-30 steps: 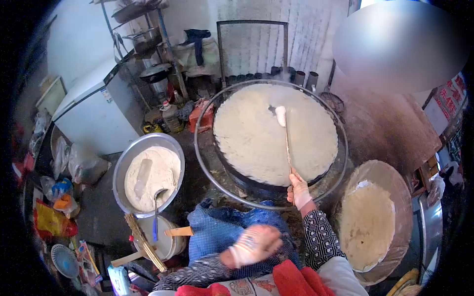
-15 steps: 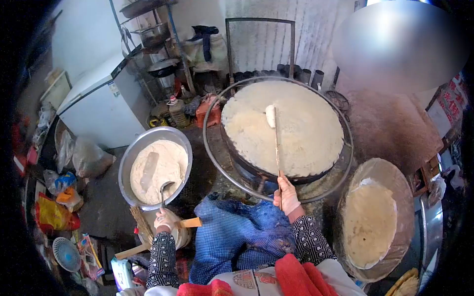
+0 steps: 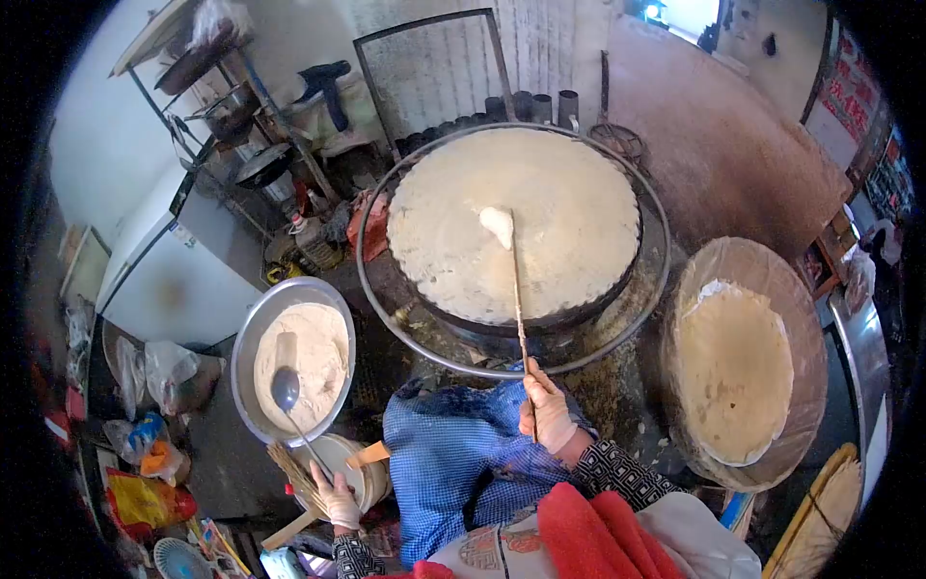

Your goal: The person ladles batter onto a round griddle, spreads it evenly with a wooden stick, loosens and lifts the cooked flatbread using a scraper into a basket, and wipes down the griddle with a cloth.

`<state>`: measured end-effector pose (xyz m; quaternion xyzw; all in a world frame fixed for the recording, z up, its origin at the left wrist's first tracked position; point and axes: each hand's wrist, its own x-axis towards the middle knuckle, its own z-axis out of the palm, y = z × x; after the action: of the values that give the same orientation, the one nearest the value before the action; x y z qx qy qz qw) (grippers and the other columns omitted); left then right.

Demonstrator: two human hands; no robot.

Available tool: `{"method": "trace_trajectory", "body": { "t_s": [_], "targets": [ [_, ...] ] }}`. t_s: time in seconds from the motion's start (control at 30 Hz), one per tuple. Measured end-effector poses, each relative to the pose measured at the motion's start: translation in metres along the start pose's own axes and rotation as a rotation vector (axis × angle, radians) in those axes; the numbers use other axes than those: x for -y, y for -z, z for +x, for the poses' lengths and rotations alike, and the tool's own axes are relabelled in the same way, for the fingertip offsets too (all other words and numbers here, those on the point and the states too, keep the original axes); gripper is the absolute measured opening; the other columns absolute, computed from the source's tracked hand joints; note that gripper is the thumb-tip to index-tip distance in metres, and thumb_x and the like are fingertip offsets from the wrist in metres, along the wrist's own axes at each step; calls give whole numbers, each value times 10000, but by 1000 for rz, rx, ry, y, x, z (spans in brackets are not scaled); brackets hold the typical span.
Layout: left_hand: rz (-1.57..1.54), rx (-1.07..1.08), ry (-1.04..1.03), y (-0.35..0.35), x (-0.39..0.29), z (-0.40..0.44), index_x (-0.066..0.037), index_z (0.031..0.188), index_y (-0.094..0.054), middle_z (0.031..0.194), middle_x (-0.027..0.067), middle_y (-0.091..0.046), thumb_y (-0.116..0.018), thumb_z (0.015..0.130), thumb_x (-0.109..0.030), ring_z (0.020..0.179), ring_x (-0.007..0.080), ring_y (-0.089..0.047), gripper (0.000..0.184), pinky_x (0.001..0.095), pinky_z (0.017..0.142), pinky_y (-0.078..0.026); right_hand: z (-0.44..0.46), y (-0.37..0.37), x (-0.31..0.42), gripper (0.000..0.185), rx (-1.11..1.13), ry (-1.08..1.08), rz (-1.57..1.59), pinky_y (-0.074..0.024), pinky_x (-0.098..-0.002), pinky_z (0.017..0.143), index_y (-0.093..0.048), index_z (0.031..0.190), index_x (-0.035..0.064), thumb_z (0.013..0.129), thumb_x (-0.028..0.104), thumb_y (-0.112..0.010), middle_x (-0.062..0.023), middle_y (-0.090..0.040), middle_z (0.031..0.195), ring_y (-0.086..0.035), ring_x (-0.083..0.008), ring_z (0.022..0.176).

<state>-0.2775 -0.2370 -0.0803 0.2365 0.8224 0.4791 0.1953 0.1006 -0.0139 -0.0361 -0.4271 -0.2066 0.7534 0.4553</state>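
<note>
My right hand point(image 3: 550, 410), in a thin clear glove, is closed around the lower part of a long thin wooden stick point(image 3: 519, 299). The stick's far end carries a pale lump of batter point(image 3: 497, 224) over the middle of a big round griddle point(image 3: 579, 318), which is covered by a wide sheet of pale batter point(image 3: 424, 222). My left hand point(image 3: 338, 497), gloved too, grips the handle of a metal ladle point(image 3: 285, 388). The ladle's bowl lies over the thick batter point(image 3: 323, 362) in a steel basin point(image 3: 243, 400). A white bucket point(image 3: 371, 487) stands beside this hand.
A metal ring point(image 3: 666, 261) surrounds the griddle. At the right is a plastic-lined round basket point(image 3: 810, 376) holding a flat pale pancake point(image 3: 738, 386). A white chest freezer point(image 3: 183, 280), bagged goods point(image 3: 178, 376) and a shelf rack point(image 3: 260, 106) stand left. Blue checked cloth point(image 3: 434, 463) covers my lap.
The ladle's bowl has shifted further up over the basin, and my left hand sits lower in view. The lumped stick end remains near the griddle's middle. The whole view has tilted.
</note>
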Motion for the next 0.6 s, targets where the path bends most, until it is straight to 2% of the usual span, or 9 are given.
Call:
{"method": "trace_trajectory", "body": {
  "t_s": [0.03, 0.07, 0.17, 0.23, 0.37, 0.43, 0.5, 0.53, 0.6],
  "targets": [
    [-235, 42, 93, -8, -44, -12, -139, 1551, -197, 830, 23, -565, -547, 942, -102, 667, 124, -558, 703, 275, 544, -476, 0, -2, 0, 423, -4, 5, 0, -356, -295, 331, -518, 1395, 283, 978, 284, -591, -16, -498, 489, -435, -134, 337],
    [-362, 31, 53, -18, -59, -8, -155, 1548, -213, 705, -37, -450, -547, 953, -117, 524, 36, -389, 683, 182, 424, -326, 4, 0, -4, 408, -22, 4, 52, -347, -308, 325, -541, 1372, 295, 970, 272, -605, -22, -507, 493, -438, -145, 336],
    [-580, 261, 24, -40, -129, -10, -149, 1541, -232, 708, -37, -454, -534, 954, -110, 523, 41, -393, 661, 190, 428, -333, 6, 0, 2, 401, 6, -53, 57, -333, -336, 366, -524, 1367, 338, 979, 268, -599, -41, -500, 495, -432, -172, 354],
    [-619, 393, 50, -68, -181, -17, -148, 1534, -253, 741, -39, -455, -549, 951, -121, 539, 33, -387, 654, 186, 430, -320, 10, 3, 6, 395, 68, -72, 108, -327, -325, 372, -525, 1365, 336, 981, 270, -592, -42, -528, 523, -423, -160, 363],
    [-509, 691, -57, -154, -250, -9, -139, 1535, -249, 813, -32, -481, -576, 942, -111, 556, 36, -408, 678, 188, 449, -352, 14, 26, 22, 390, 217, -137, 429, -306, -304, 381, -521, 1365, 336, 981, 306, -584, -38, -575, 585, -386, -131, 372],
    [-424, 789, -125, -201, -279, -8, -132, 1534, -251, 822, -23, -487, -579, 939, -98, 561, 52, -429, 680, 198, 457, -374, -9, 22, 27, 376, 175, 0, 355, -290, -292, 386, -518, 1357, 335, 985, 350, -568, -7, -525, 571, -363, -116, 374],
    [-324, 853, -173, -246, -291, -2, -89, 1524, -260, 988, 41, -577, -589, 934, -83, 710, 126, -562, 676, 247, 578, -478, -27, 21, 19, 378, 44, 121, 318, -294, -293, 388, -511, 1360, 339, 986, 358, -565, 5, -483, 546, -367, -117, 376],
    [-142, 785, -377, -266, -293, 0, -87, 1523, -265, 1074, 93, -594, -588, 933, -77, 840, 182, -588, 672, 280, 708, -497, -31, 22, 15, 389, -11, 145, 293, -301, -291, 397, -489, 1380, 359, 995, 366, -547, 12, -444, 531, -375, -114, 386],
    [162, 613, -805, -308, -279, 16, -96, 1521, -281, 1313, 223, -559, -584, 929, -56, 1190, 299, -545, 666, 326, 1023, -416, -33, 35, 3, 403, -3, 109, 283, -311, -292, 404, -476, 1393, 377, 996, 369, -547, 9, -456, 534, -380, -116, 392]
  ]
}}
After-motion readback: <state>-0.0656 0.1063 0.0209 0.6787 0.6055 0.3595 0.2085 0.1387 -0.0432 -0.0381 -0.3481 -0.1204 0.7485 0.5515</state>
